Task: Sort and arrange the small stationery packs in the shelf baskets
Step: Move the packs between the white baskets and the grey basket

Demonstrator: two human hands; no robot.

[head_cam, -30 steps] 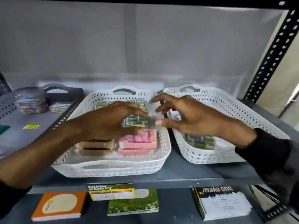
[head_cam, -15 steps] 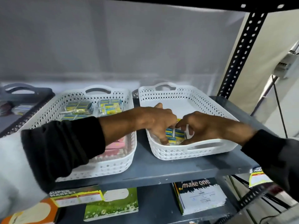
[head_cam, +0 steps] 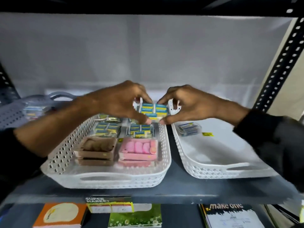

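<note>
Both hands, left hand [head_cam: 118, 102] and right hand [head_cam: 189, 104], pinch one blue-and-yellow pack [head_cam: 153, 111] between their fingers above the far end of the left white basket [head_cam: 105, 176]. The hands hide the pack's side edges; its print is blurred.

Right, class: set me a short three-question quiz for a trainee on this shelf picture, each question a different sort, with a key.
1. True or false: both hands, left hand and right hand, hold the blue-and-yellow pack.
2. Which box lies in the middle basket, front right? A) pink box B) brown box C) green box
3. Fill in: the right basket holds one ____ besides a yellow sticker.

Key: 1 true; 2 A; 3 pack.
</note>
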